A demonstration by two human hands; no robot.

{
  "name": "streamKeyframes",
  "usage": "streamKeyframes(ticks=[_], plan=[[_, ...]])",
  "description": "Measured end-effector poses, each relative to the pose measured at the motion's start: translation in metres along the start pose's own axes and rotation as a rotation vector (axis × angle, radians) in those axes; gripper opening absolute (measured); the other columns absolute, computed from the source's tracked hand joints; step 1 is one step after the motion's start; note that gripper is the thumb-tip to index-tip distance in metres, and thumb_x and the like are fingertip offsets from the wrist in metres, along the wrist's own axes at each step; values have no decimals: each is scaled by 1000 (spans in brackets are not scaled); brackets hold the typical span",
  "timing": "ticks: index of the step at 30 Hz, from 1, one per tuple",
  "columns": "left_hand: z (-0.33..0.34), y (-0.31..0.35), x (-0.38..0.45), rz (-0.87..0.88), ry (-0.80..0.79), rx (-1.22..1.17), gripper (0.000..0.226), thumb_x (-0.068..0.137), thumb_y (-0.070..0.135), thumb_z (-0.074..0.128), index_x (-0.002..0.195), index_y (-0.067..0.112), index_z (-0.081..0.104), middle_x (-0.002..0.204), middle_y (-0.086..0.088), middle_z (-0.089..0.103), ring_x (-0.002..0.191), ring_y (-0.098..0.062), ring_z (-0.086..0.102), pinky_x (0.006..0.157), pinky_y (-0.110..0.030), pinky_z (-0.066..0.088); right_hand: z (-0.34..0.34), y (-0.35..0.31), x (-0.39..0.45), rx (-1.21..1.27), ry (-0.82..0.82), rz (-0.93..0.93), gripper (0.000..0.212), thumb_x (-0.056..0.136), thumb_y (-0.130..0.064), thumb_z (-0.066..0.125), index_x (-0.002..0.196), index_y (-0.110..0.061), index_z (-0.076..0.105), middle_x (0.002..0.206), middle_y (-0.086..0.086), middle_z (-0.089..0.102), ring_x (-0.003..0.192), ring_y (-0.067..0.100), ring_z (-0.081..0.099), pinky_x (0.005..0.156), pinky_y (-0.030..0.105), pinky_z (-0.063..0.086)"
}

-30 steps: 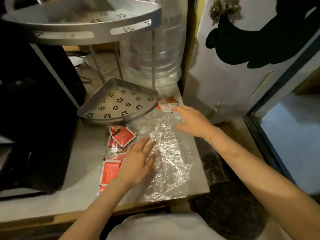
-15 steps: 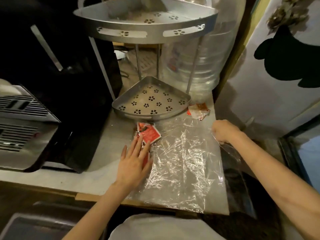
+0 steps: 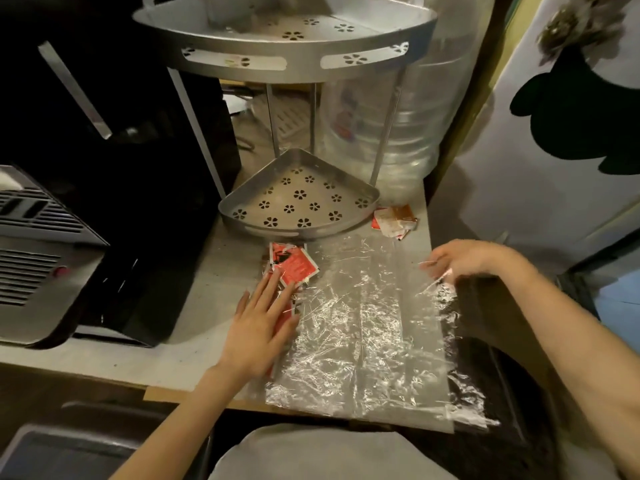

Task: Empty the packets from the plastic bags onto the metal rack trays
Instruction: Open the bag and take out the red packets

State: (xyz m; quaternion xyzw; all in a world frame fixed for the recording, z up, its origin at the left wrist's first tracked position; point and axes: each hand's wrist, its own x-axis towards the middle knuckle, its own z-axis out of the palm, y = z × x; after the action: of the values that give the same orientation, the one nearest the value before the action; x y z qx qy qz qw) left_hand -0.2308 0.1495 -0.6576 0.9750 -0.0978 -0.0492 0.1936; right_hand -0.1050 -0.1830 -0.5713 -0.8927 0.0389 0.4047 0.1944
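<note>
- Left hand (image 3: 261,327): laid flat, fingers spread, on the red packets (image 3: 294,266) at the left edge of the plastic bag (image 3: 363,327). It clasps nothing; the palm appears to pin the packets and the bag edge to the worktop (image 3: 166,362) so that they cannot slide.
- Right hand (image 3: 465,259): fingers drawn together in a pinch on the bag's far right edge, where the film lifts slightly. The blur leaves the exact grip uncertain, but the film looks caught between fingertips, probably to pull the bag away from the pinned packets.
- Plastic bag: crumpled, clear, spread flat across the worktop, its right side overhanging the edge. It appears largely empty.
- Red packets: clustered just in front of the lower tray (image 3: 298,199), partly beneath the left hand. None lies on a tray yet.
- Other packets (image 3: 394,220): a small pale heap beside the lower tray's right corner, apart from both hands.
- Metal rack: lower tray bare; upper tray (image 3: 287,50) directly above it, its contents not discernible.
- Judgement: the emptying is near done; the transfer to the trays remains.
</note>
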Motion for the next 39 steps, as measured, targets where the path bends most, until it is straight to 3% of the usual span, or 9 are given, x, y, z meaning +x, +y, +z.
streamKeyframes(ticks=[3,7,12,19,26,29,32,36,39], plan=[[-13,2,-3,-19,50,-145,72,78,75,4,142,42,6,153,12,-6,140,-7,-3,114,-41,4,-21,-32,-16,-460,-68,48,73,73,5,66,138,-15,39,138,7,48,122,25,47,98,33,44],[-27,-2,-8,-129,55,-213,83,71,72,26,144,36,10,156,4,3,138,-18,20,110,-45,23,-18,-85,-28,-679,45,-114,65,81,7,45,139,-19,37,143,6,42,127,25,43,101,31,40],[-38,-14,-17,-322,-5,-275,94,67,68,58,141,18,27,139,-7,37,118,-22,47,101,-39,41,32,-137,0,-412,170,-485,42,90,-13,48,132,-16,48,134,4,53,118,21,51,101,35,42],[-41,-14,-27,-483,-137,-225,62,66,62,67,108,18,55,100,2,67,82,-10,62,76,-29,54,84,-159,33,-155,218,-501,66,80,-39,66,133,-8,41,135,12,49,120,27,48,95,34,41],[-43,-7,-23,-571,-160,-200,50,65,56,72,92,18,53,90,3,66,77,-12,63,69,-29,54,89,-162,43,-215,347,-486,88,65,-44,77,136,-10,37,139,11,45,130,29,35,107,42,30],[-45,-5,-21,-573,-147,-210,46,65,52,73,90,19,55,89,3,66,76,-12,63,70,-32,56,84,-165,37,-148,340,-494,85,61,-38,82,132,-10,44,131,7,53,122,25,45,97,36,39],[-53,-4,-16,-558,-184,-259,38,66,47,74,88,19,59,86,3,65,77,-11,62,71,-32,55,78,-163,31,-8,236,-475,72,59,-27,85,121,-9,54,104,-1,60,98,19,58,70,24,45],[-65,-9,-5,-473,-259,-394,28,69,34,76,86,17,61,87,0,67,80,-16,64,73,-32,55,67,-155,21,114,104,-486,63,65,-14,81,121,-10,52,105,-7,54,101,13,55,77,19,42],[-68,-15,5,-400,-288,-453,24,75,23,72,94,15,61,90,4,65,80,-9,62,63,-18,48,59,-144,21,250,12,-475,51,67,-12,79,112,-16,56,97,-6,65,87,9,64,66,12,46]])
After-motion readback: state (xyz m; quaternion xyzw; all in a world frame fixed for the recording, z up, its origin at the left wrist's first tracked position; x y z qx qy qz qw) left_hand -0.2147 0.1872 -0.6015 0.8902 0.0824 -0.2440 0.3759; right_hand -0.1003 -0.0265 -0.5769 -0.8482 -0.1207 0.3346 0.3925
